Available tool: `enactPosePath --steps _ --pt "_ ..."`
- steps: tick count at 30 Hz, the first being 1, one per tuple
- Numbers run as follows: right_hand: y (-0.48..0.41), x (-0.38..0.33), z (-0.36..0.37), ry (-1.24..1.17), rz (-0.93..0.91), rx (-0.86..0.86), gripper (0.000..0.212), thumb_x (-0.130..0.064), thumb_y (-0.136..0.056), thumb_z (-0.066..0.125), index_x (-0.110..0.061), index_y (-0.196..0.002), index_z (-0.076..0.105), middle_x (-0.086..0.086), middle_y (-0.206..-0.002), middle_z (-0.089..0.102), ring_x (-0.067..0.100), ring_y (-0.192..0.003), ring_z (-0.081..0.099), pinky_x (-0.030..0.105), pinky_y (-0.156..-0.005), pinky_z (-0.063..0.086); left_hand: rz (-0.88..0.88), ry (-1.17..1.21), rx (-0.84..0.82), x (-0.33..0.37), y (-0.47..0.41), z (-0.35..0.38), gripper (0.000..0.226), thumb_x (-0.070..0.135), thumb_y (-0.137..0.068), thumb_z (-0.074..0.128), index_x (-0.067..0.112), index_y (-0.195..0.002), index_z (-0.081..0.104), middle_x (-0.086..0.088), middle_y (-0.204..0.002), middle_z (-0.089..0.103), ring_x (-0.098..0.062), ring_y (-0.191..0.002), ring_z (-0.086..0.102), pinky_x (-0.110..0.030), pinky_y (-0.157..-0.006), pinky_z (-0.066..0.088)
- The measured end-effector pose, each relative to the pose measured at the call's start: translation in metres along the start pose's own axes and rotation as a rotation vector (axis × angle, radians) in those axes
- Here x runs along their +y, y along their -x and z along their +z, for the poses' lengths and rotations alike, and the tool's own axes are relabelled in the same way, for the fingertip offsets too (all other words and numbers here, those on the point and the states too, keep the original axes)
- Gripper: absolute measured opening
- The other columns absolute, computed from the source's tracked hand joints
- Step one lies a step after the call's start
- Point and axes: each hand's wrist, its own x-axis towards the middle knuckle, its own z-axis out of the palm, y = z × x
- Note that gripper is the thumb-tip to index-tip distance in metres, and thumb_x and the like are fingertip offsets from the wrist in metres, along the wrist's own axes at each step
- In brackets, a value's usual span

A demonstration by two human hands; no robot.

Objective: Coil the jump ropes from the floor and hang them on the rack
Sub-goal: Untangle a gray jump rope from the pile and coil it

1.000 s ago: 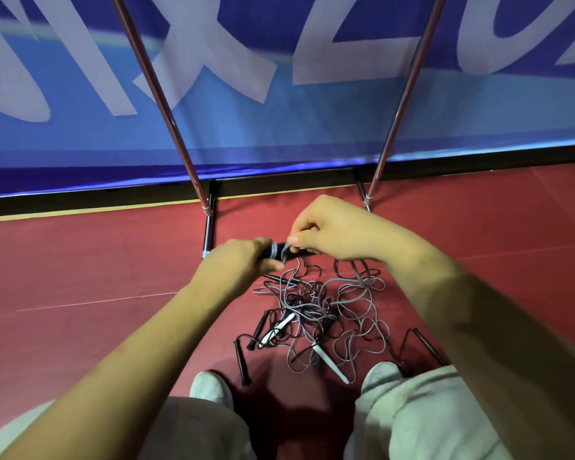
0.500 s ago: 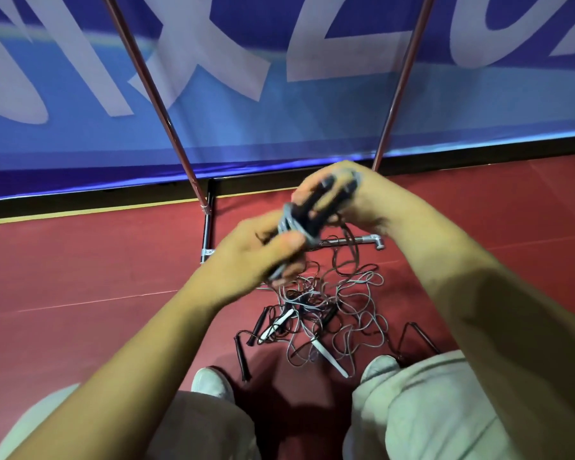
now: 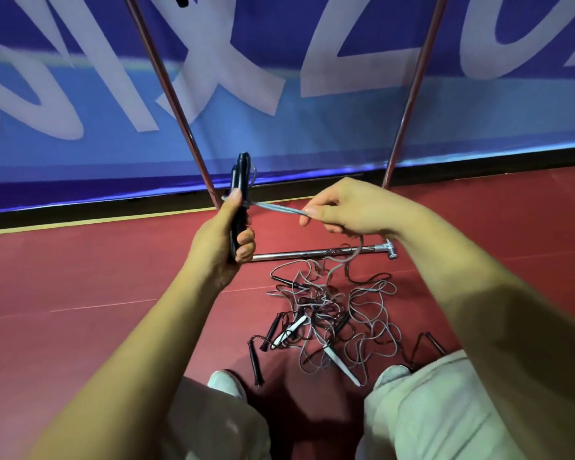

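Red floor (image 3: 80, 327), rack (image 3: 176, 104), jump-rope tangle (image 3: 332, 320) under it: one rope raised.
Your left hand (image 3: 219, 247) now clamps the paired black handles (image 3: 241, 180) upright; your right hand (image 3: 352, 210) pinches the grey cord (image 3: 276, 207), newly pulled taut, so coiling looks started.

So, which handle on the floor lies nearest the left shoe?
The lone black handle right beside the left shoe; the white handles and other black ones lie further right.

Even indoor light, soft shadow between the knees, wide-angle edge blur.
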Motion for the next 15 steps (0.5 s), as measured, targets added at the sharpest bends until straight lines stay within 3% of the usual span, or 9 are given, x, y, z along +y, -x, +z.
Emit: enactPosePath --steps 3,7,9,15 --pt "0.004 -0.006 -0.002 0.057 -0.017 -0.009 0.025 -0.032 -0.100 0.054 -0.021 -0.093 0.075 -0.006 -0.048 0.049 0.011 -0.040 0.038 0.022 -0.047 0.036 -0.012 -0.118 0.044 0.006 0.005 -0.002 0.028 0.039 -0.096 0.058 0.016 -0.082 0.051 -0.001 -0.058 0.034 -0.010 -0.040 0.029 -0.018 -0.037 0.020" --pt "0.009 -0.011 -0.008 -0.003 -0.026 0.043 0.026 -0.030 -0.101 0.052 -0.019 -0.091 0.074 -0.004 -0.052 0.047 0.010 -0.042 0.038 0.022 -0.045 0.035 0.098 -0.171 -0.079 0.023 0.001 -0.003 0.004 0.023 -0.099 0.054 0.020 -0.096 0.053 -0.007 -0.075 0.037 -0.013 -0.049 0.036 -0.020 -0.043 0.021" --pt "0.007 -0.011 -0.012 -0.031 -0.028 0.075 0.026 -0.030 -0.101 0.052 -0.018 -0.091 0.074 -0.001 -0.054 0.046 0.013 -0.047 0.040 0.024 -0.046 0.035 0.131 -0.187 -0.128 0.025 -0.005 -0.008 0.008 0.016 -0.099 0.051 0.019 -0.105 0.054 -0.007 -0.080 0.040 -0.013 -0.051 0.038 -0.020 -0.045 0.021" --pt "-0.011 -0.003 -0.007 0.010 0.043 0.061 0.015 -0.028 -0.093 0.065 -0.016 -0.090 0.074 -0.002 -0.057 0.056 0.015 -0.051 0.040 0.022 -0.044 0.031 0.063 -0.183 -0.162 0.010 -0.027 -0.030 0.010 0.021 -0.095 0.055 0.019 -0.105 0.055 -0.004 -0.080 0.047 -0.015 -0.055 0.043 -0.022 -0.047 0.024"
